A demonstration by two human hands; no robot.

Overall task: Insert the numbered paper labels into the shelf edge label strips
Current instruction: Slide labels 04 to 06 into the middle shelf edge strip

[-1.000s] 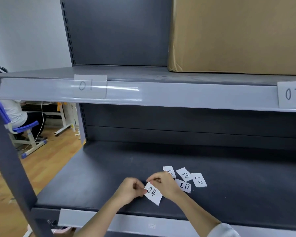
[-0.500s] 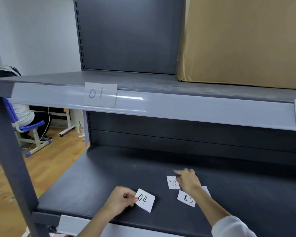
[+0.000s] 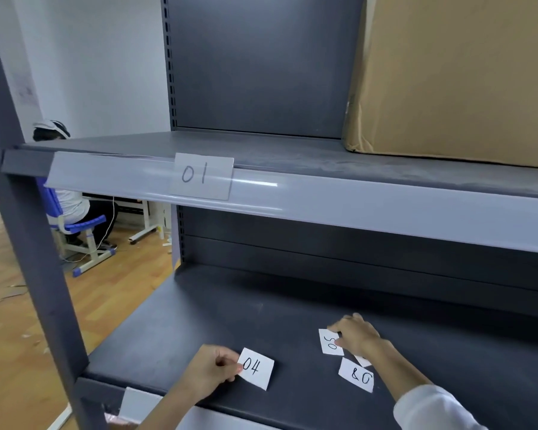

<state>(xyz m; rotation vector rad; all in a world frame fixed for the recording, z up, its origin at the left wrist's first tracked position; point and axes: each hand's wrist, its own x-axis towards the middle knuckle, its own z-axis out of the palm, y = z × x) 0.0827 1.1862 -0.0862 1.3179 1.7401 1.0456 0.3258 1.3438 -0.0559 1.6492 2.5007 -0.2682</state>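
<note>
My left hand (image 3: 210, 372) pinches the left edge of the white paper label "04" (image 3: 257, 369) just above the lower shelf (image 3: 199, 321). My right hand (image 3: 356, 335) lies on the shelf over the loose labels, its thumb and fingers at the "05" label (image 3: 330, 342). The "08" label (image 3: 357, 375) lies just in front of that hand; another label peeks out beneath the wrist. Label "01" (image 3: 201, 176) sits in the clear label strip (image 3: 323, 206) on the upper shelf's edge. A second strip (image 3: 134, 405) shows on the lower shelf's front edge.
A large cardboard box (image 3: 454, 76) fills the upper shelf's right side. The dark steel upright (image 3: 28, 231) stands at the left. Beyond it a person sits on a blue chair (image 3: 81, 231) on the wooden floor.
My right hand let go of the "04" label and moved right to the loose labels, now at the "05". My left hand keeps hold of "04". The view shifted left.
</note>
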